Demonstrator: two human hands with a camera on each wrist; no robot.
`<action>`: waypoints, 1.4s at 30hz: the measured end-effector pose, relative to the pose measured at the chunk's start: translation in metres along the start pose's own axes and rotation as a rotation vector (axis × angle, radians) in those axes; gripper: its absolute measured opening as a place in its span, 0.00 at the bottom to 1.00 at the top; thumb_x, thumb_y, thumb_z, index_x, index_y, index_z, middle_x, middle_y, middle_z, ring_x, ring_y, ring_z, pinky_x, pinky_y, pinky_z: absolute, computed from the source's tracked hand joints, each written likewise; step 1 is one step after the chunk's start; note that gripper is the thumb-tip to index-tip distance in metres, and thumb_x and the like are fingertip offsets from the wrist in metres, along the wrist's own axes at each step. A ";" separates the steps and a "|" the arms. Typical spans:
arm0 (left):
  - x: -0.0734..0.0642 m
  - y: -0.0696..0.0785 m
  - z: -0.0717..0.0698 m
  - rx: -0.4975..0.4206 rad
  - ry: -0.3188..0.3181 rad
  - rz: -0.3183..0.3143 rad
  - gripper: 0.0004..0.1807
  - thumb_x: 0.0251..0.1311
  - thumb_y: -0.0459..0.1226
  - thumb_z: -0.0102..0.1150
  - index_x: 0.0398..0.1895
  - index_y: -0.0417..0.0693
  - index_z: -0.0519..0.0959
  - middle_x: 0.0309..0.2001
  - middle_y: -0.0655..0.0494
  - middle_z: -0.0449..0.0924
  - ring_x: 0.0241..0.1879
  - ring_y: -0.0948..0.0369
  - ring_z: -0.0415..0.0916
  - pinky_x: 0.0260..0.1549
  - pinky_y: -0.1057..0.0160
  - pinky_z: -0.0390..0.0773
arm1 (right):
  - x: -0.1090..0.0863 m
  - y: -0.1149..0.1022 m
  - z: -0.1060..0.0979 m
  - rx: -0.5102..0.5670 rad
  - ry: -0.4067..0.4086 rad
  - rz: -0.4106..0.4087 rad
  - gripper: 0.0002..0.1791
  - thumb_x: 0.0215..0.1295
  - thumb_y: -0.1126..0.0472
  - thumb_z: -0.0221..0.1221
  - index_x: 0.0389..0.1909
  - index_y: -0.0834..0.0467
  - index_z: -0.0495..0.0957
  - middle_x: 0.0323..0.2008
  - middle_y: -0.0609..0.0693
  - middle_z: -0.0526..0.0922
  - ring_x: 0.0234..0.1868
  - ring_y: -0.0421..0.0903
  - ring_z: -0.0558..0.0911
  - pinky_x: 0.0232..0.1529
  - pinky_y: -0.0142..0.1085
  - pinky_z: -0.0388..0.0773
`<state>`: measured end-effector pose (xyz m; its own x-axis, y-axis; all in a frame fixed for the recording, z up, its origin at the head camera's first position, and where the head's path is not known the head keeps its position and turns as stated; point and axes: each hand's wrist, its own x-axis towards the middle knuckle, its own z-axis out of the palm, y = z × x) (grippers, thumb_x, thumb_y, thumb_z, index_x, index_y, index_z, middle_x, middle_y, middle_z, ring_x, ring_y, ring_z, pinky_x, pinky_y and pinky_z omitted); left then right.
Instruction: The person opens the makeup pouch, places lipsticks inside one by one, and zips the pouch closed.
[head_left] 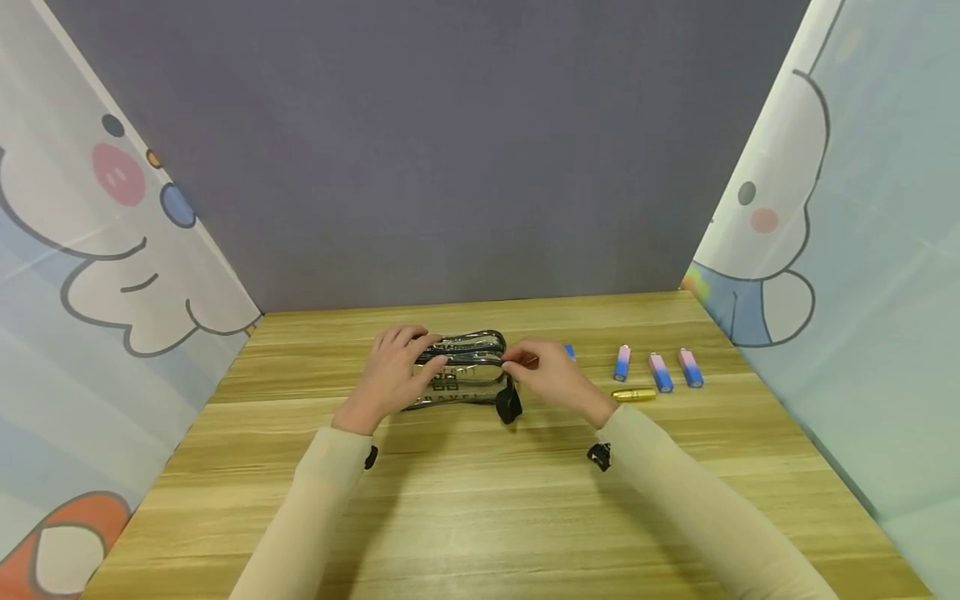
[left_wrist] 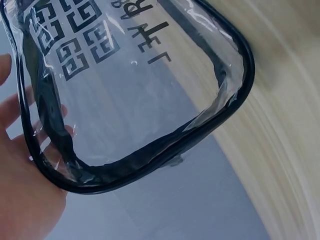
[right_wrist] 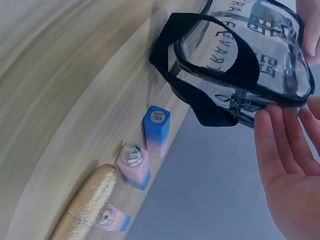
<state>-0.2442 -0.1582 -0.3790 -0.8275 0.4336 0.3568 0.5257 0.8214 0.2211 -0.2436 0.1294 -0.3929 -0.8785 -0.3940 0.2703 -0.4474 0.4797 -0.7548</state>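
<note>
A clear travel pouch with black piping and dark lettering lies on the wooden table. My left hand grips its left end, fingers behind and thumb at the front; some fingers show through the clear plastic. At the upper right corner, by the zipper edge, my right hand pinches the pouch between thumb and fingers. A black strap loop hangs from that end, with a zipper pull beside it. Whether the right fingers touch the pull is hard to tell.
Right of the pouch stand several pink-and-blue lipstick-like tubes, one partly hidden behind my right hand. A gold tube lies in front of them. A grey panel rises behind the table, with printed curtains at both sides.
</note>
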 end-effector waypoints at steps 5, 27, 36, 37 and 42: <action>-0.002 0.000 0.003 0.007 0.056 0.022 0.24 0.77 0.49 0.49 0.65 0.45 0.78 0.63 0.43 0.74 0.65 0.42 0.66 0.68 0.38 0.59 | 0.003 0.004 -0.005 0.048 0.030 0.073 0.08 0.72 0.63 0.62 0.47 0.59 0.86 0.43 0.52 0.87 0.39 0.46 0.83 0.39 0.40 0.82; -0.019 -0.012 0.008 -0.105 0.173 0.057 0.14 0.66 0.41 0.67 0.47 0.43 0.77 0.66 0.38 0.69 0.66 0.39 0.61 0.64 0.37 0.63 | 0.017 0.018 0.010 0.181 -0.030 0.263 0.13 0.70 0.69 0.57 0.51 0.70 0.82 0.46 0.62 0.85 0.38 0.50 0.87 0.47 0.52 0.85; -0.027 -0.016 0.009 0.016 0.316 0.146 0.11 0.59 0.34 0.73 0.44 0.44 0.84 0.47 0.44 0.75 0.49 0.44 0.70 0.50 0.41 0.70 | 0.020 0.024 0.016 0.208 -0.054 0.321 0.11 0.70 0.71 0.58 0.48 0.73 0.82 0.41 0.62 0.86 0.37 0.57 0.87 0.42 0.48 0.87; -0.028 -0.015 0.010 0.020 0.323 0.150 0.12 0.58 0.32 0.73 0.44 0.43 0.85 0.46 0.45 0.76 0.47 0.44 0.70 0.49 0.41 0.70 | 0.021 0.024 0.017 0.221 -0.055 0.332 0.11 0.70 0.71 0.58 0.48 0.73 0.82 0.41 0.62 0.86 0.37 0.58 0.87 0.43 0.49 0.87; -0.029 -0.014 0.009 0.046 0.352 0.164 0.11 0.59 0.28 0.70 0.44 0.43 0.85 0.43 0.47 0.79 0.43 0.45 0.72 0.43 0.45 0.71 | 0.021 0.025 0.018 0.299 -0.053 0.396 0.12 0.70 0.71 0.58 0.50 0.73 0.81 0.41 0.63 0.86 0.37 0.55 0.88 0.45 0.51 0.86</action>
<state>-0.2295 -0.1791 -0.4006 -0.6111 0.4135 0.6750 0.6292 0.7711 0.0972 -0.2699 0.1190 -0.4169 -0.9579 -0.2702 -0.0970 -0.0065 0.3583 -0.9336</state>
